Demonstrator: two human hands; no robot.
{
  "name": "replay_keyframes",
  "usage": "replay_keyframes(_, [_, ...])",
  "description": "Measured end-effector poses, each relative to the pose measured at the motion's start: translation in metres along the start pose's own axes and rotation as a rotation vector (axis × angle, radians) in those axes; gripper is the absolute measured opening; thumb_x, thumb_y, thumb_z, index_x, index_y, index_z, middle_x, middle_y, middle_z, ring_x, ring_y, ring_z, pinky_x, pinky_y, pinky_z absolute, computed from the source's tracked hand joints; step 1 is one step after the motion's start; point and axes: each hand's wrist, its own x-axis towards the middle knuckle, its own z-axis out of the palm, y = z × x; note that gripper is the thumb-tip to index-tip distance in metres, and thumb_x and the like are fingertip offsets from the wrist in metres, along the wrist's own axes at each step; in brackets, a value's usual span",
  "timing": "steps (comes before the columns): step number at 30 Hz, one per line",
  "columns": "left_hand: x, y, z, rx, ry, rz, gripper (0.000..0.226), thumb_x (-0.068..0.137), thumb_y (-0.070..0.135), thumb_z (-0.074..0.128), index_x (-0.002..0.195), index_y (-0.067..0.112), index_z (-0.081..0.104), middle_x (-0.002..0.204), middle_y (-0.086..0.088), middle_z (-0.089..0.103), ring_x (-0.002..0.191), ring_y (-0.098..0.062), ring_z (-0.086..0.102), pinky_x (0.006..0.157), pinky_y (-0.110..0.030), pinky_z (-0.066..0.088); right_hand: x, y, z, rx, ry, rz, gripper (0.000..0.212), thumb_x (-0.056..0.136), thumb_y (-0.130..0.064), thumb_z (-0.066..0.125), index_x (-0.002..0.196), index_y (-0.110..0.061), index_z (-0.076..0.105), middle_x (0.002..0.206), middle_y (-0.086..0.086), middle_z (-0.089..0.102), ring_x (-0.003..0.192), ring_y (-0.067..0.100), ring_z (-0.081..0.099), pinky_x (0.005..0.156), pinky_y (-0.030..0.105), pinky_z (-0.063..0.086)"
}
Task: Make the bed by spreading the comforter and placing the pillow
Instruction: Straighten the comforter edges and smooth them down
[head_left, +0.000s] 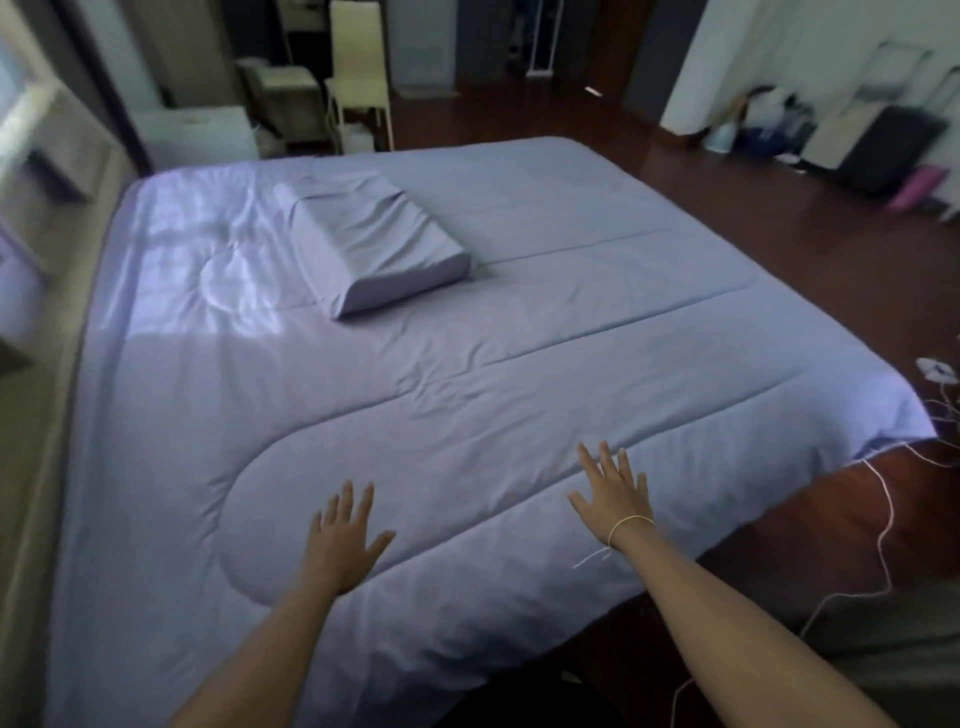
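left hand (343, 540) at 7 o'clock, palm down on the comforter (467, 395), fingers straight and spread, grasping nothing. right hand (615, 499) at 5 o'clock, same flat pose, fingers released; thin string (631, 521) round its wrist. comforter lies spread over the whole bed. pillow (374, 249) rests on it at 11 o'clock. chair (358, 67) stands beyond at 12 o'clock.
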Motion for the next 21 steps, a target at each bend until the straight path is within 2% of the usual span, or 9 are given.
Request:
replay_keyframes(3, [0.031,0.055,-0.018,-0.009,0.04,0.056,0.079,0.093,0.062,0.027,0.151,0.02,-0.008,0.159,-0.013,-0.007,0.146,-0.032,0.008,0.117,-0.046,0.014,0.024,0.041,-0.014,0.026,0.01,0.031,0.069,0.097,-0.05,0.035,0.15,-0.034,-0.006,0.16,0.002,-0.011,0.147,0.029,-0.009,0.119,0.053,0.005])
replay_keyframes(7, [0.075,0.123,-0.026,-0.01,0.041,0.047,0.078,0.093,0.062,0.026,0.151,0.022,-0.008,0.159,-0.013,-0.007,0.146,-0.031,0.007,0.117,-0.046,0.014,0.062,0.099,-0.034,0.051,-0.007,0.041,0.068,0.097,-0.048,0.035,0.152,-0.031,-0.001,0.161,0.004,-0.008,0.148,0.028,-0.008,0.119,0.05,0.004])
replay_keyframes(14, [0.152,0.267,-0.019,-0.07,0.057,0.055,0.078,0.094,0.059,0.031,0.152,0.018,-0.002,0.159,-0.015,-0.004,0.146,-0.034,0.008,0.117,-0.048,0.014,0.114,0.239,-0.067,0.053,-0.022,0.058,0.066,0.098,-0.044,0.036,0.152,-0.03,0.001,0.161,0.005,-0.005,0.148,0.026,-0.006,0.119,0.049,0.004])
replay_keyframes(21, [0.214,0.416,-0.018,-0.044,0.077,0.157,0.075,0.095,0.059,0.027,0.152,0.019,-0.001,0.159,-0.014,-0.004,0.146,-0.032,0.006,0.117,-0.047,0.012,0.17,0.364,-0.107,0.08,0.063,0.105,0.067,0.096,-0.044,0.039,0.152,-0.027,0.006,0.161,0.005,0.001,0.148,0.027,-0.001,0.118,0.049,0.008])
